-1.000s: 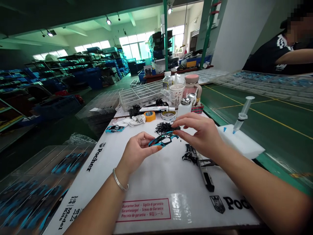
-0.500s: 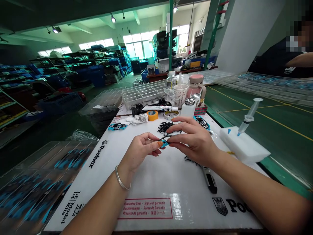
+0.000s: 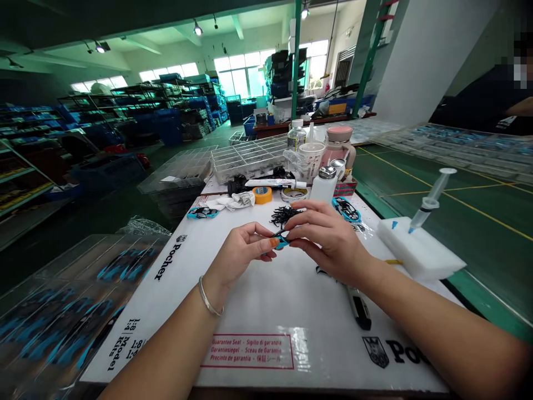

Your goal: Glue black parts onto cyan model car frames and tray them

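Two hands held a small blue-and-black part (image 3: 282, 241) between them, just on the near side of the pile of black strips (image 3: 283, 215)

The left hand (image 3: 239, 248) had its fingers closed on the part's left end, while the right hand (image 3: 335, 236) pinched the right end; on the worktop (image 3: 250, 311), an orange tape roll (image 3: 262, 195) lay beyond and left of the pile, and a knife (image 3: 358, 308) lay nearer and to its right

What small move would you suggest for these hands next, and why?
I would perhaps ease the right hand slightly aside while the left hand holds the blue-and-black part, since both hands' fingers cover much of it and its edges are hard to check.
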### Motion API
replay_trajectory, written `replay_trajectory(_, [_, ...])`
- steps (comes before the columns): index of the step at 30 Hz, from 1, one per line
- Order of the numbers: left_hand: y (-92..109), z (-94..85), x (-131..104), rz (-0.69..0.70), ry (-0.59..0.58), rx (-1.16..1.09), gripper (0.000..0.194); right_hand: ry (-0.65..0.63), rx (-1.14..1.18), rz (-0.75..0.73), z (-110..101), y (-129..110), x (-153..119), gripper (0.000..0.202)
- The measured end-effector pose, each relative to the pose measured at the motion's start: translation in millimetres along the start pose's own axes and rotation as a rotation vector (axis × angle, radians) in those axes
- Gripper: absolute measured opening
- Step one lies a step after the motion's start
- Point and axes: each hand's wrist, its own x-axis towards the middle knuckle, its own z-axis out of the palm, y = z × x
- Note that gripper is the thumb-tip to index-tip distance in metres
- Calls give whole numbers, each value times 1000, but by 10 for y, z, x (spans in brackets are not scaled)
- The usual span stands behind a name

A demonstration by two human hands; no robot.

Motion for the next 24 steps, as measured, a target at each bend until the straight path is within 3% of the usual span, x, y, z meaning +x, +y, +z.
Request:
replay_trajectory(4, [-25,-12,-9,20,33,-28,38,-3,-69,61,-16,-43,-18,24])
replay_trajectory(7, [-54,-36,15,39,79,-63,46,68,-139,108,-61,-27,-56,39])
replay_trajectory(11, [-86,-169,104,56,157,-148,50,135,-205,218,-25,117,-87,28])
replay_trajectory(15, [-44,-123,72,76,225,-126,48,176,-175,119,13,94,-72,18])
replay_trajectory(24, [36,0,-53,40,48,-31,39,151,-185,-20,52,-64,-13,15])
